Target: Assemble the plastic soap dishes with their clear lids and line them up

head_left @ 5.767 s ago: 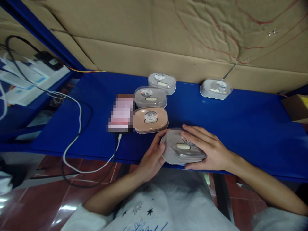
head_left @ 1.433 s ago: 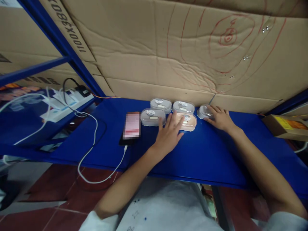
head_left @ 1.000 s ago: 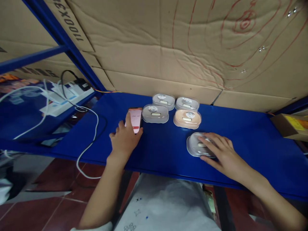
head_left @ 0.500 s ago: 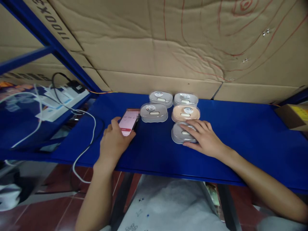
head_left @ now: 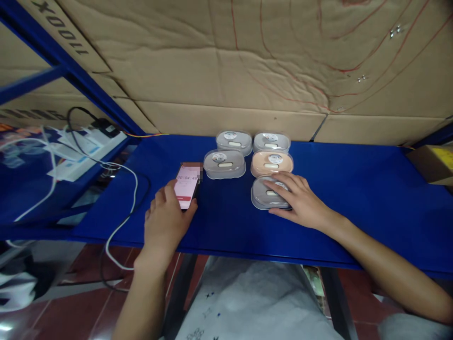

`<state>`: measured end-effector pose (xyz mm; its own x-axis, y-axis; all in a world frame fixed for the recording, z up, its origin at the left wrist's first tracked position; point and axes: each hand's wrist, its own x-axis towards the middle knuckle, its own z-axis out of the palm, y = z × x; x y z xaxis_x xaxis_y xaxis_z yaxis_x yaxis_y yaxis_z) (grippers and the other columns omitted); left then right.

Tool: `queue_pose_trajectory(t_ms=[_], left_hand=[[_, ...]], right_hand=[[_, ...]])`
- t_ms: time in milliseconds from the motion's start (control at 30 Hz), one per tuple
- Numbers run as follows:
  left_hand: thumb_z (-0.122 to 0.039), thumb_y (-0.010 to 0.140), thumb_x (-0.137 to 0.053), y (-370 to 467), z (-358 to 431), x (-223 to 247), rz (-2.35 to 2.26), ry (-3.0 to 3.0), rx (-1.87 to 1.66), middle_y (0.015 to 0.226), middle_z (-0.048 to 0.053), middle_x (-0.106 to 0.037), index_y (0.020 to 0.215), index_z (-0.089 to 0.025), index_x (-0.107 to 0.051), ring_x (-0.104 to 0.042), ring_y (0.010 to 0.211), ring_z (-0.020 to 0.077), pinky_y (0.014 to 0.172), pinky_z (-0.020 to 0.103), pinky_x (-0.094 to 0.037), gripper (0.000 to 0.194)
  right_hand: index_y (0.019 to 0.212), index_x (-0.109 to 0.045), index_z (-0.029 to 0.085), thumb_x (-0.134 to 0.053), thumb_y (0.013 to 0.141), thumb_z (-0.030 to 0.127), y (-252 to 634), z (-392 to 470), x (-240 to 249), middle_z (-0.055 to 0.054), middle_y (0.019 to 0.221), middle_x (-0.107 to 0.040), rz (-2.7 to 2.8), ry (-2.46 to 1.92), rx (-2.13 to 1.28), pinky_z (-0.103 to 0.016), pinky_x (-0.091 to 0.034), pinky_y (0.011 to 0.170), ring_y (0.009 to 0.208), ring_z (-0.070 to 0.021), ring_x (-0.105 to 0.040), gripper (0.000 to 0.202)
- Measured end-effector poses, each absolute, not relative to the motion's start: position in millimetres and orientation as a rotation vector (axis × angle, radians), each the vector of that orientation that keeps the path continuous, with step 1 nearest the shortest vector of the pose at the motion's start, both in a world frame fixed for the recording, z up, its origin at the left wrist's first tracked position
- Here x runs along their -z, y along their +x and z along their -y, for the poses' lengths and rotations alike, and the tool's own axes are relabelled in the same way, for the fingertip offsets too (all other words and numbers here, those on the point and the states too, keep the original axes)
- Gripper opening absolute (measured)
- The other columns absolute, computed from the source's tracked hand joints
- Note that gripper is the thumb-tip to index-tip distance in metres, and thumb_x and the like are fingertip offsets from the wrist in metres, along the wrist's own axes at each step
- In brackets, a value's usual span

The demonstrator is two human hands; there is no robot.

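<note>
My left hand [head_left: 164, 215] is closed around the lower end of a smartphone [head_left: 187, 185], thumb on its right edge and fingers on its left. The pink screen shows a running timer with a red button. My right hand [head_left: 300, 200] lies over a grey oval plastic box with a clear lid [head_left: 264, 193], its fingers curved across the top and right side. Just behind that box sits a peach box [head_left: 272, 163] of the same shape. Another grey box [head_left: 224, 164] stands right of the phone, and two more grey boxes [head_left: 233, 141] [head_left: 272, 141] form the back row.
The blue tabletop [head_left: 226, 226] ends at a cardboard wall [head_left: 226, 85]. At left, a white power strip [head_left: 88, 156] with plugs sits beside loose cables [head_left: 134, 189]. A cardboard box with a yellow label [head_left: 430, 165] is at the right end.
The phone has come slightly toward me with my left hand, and its timer digits are now readable. My right hand stays on the front grey box. The view has shifted a little.
</note>
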<state>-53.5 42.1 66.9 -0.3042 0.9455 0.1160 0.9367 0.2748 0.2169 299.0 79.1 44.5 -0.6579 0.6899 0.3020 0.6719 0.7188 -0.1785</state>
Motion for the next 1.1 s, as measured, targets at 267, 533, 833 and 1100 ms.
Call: queue_pose_trajectory(t_ms=[267,533,833,1100], left_hand=[[-0.054,0.088,-0.081,12.9,-18.8,-40.7,-1.355,2.094,-0.77,0.175,0.018,-0.032,0.169,-0.031,-0.011,-0.035,0.16,0.0368,0.127,0.056,-0.038,0.11],[-0.057,0.087,-0.081,-3.9,-6.9,-22.4,-1.274,1.977,-0.697,0.176,0.016,-0.029,0.168,-0.038,-0.009,-0.037,0.159,0.0392,0.124,0.062,-0.04,0.11],[-0.054,0.084,-0.085,-4.3,-9.3,-24.0,-1.114,2.263,-0.592,0.163,0.017,-0.051,0.168,-0.031,-0.014,-0.048,0.152,0.0375,0.129,0.066,-0.029,0.112],[-0.062,0.086,-0.08,-4.4,-8.8,-23.8,-1.087,2.257,-0.66,0.162,0.016,-0.054,0.167,-0.033,-0.02,-0.053,0.148,0.0376,0.129,0.066,-0.028,0.105]], right_hand=[[0.156,-0.05,0.024,-0.067,0.101,0.052,291.8,-59.6,-48.9,-0.017,0.158,-0.055,2.559,-0.832,-0.396,-0.057,-0.05,0.115,0.146,-0.0339,-0.053,0.065],[0.158,-0.049,0.026,-0.059,0.106,0.048,295.4,-71.0,-40.8,-0.016,0.163,-0.051,2.493,-1.064,-0.313,-0.061,-0.041,0.119,0.153,-0.0353,-0.045,0.057],[0.145,-0.063,0.025,-0.046,0.108,0.061,293.3,-57.0,-50.2,-0.016,0.155,-0.056,2.578,-0.767,-0.168,-0.059,-0.03,0.122,0.152,-0.0355,-0.042,0.055],[0.134,-0.071,0.022,-0.069,0.088,0.076,280.6,-44.1,-49.0,-0.015,0.15,-0.061,2.711,-0.591,-0.273,-0.06,-0.033,0.123,0.149,-0.0365,-0.044,0.071]])
